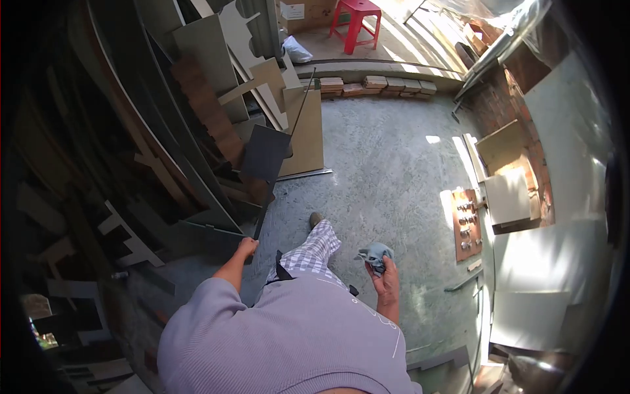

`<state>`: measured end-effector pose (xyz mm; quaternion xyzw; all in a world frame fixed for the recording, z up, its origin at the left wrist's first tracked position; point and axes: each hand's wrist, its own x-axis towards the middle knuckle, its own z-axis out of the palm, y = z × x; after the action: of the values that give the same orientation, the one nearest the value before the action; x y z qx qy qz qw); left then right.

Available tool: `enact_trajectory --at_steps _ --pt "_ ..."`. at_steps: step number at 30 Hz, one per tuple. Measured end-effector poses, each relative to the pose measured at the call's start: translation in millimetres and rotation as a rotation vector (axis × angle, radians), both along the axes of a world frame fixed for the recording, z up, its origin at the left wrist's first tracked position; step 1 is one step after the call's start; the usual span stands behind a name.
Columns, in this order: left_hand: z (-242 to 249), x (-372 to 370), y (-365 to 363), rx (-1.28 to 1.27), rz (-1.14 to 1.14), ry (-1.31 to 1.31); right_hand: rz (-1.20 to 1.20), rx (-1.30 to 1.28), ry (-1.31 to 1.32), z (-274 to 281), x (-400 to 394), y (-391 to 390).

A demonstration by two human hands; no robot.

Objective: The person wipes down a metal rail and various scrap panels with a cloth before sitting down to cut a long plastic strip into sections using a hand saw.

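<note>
- Grey concrete floor (380,151) spreads out below me, scuffed, with bright patches of sunlight toward the right.
- The crumpled grey-green cloth (376,255) is in my right hand (387,281), bunched against my fingers and thumb and sticking out past them, up and to the left, above the floor.
- My right hand is closed narrow around that cloth, out in front of my body.
- My left hand (247,247) is out on the other side, by the lower end of a dark strip (268,210); the fingers seem curled in, but it is too shadowed there to tell whether they grip anything.
- Between my hands are my checked trousers (308,253) and the toe of one shoe (315,218).
- Off to the right, a reddish-brown board (465,226) with rows of shiny pieces lies on the floor.
- To the left, a dark square panel (266,152) overlaps a tan board (305,131) among many leaning sheets.
- Farthest ahead, a red stool (356,23) stands beyond a row of low stacked blocks (387,85).
</note>
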<state>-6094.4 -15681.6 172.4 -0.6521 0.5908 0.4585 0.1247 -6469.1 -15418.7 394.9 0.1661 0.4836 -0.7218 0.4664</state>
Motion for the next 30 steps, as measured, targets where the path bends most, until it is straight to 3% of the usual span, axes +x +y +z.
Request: enact_trajectory --at_steps 4,10,14,17,20,22,25,30 --pt "19 -53 6 0.153 0.137 0.096 0.113 0.065 0.040 4 -41 -72" --pt "42 -132 -72 -0.057 0.389 0.386 0.557 0.065 0.116 -1 -115 -185" --pt "52 -141 -111 -0.141 0.576 0.570 0.675 0.041 0.256 19 -140 -264" --pt "80 -130 -108 -0.136 0.721 0.558 0.724 0.034 0.287 16 -154 -312" --pt "56 -99 -72 -0.102 0.930 0.442 0.896 0.060 0.258 8 -150 -350" --pt "46 -80 -3 -0.116 1.282 0.351 1.114 0.054 0.266 -16 -145 -374" --pt "40 -78 80 -0.092 1.500 0.187 1.345 0.076 0.254 -42 -145 -397" --pt "68 -150 143 0.116 1.766 0.037 1.571 0.121 0.215 -75 -165 -441"
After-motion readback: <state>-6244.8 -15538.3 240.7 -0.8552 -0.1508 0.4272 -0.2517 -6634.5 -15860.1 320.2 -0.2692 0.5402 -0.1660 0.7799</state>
